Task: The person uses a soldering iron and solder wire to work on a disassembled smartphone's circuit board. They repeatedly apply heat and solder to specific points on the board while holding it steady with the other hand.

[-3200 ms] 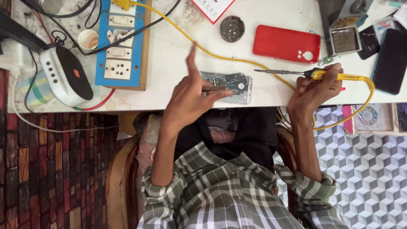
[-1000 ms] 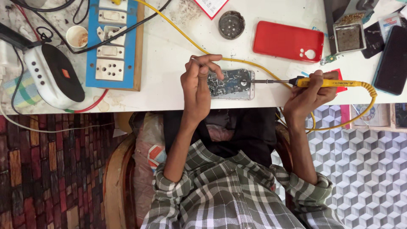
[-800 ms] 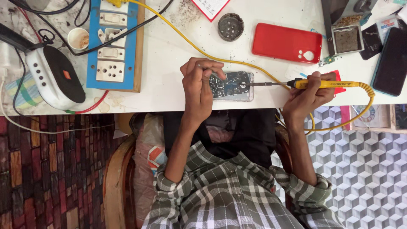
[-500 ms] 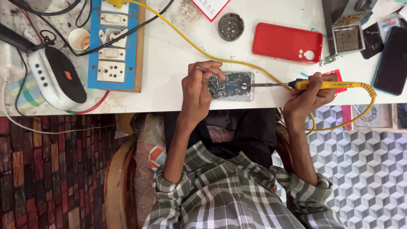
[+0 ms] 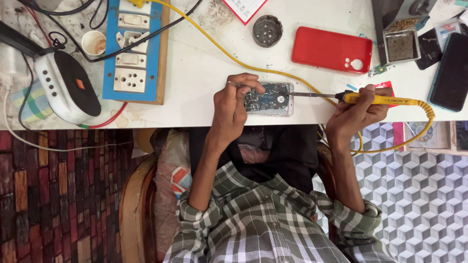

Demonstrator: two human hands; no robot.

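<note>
White and dusty, the workbench fills the upper half of the view, with a patterned floor below it. On its near edge lies the opened phone, its circuit board facing up. The fingers of the left hand are closed around thin metal tweezers, and the palm rests on the left end of the phone, probably to keep it from sliding while the tips reach a small part on the board. At 3 o'clock from the phone, the right hand grips the yellow handle of a soldering iron like a pen; the fingers are wrapped tight, and the long metal tip points to 9 o'clock and meets the phone's right edge. The wrist seems to lean on the bench edge, which I think gives a steadier tip. A yellow cable goes from the iron's back in a loop under the hand, and then runs across the bench toward 11 o'clock. At 1 o'clock from the phone lies a red phone cover, and at 12 o'clock a round dark grille part. Far at 3 o'clock is a dark phone, with a small metal tray near it. At 10 o'clock sits a blue socket board, and farther at 9 o'clock a white device with a black oval face.
</note>
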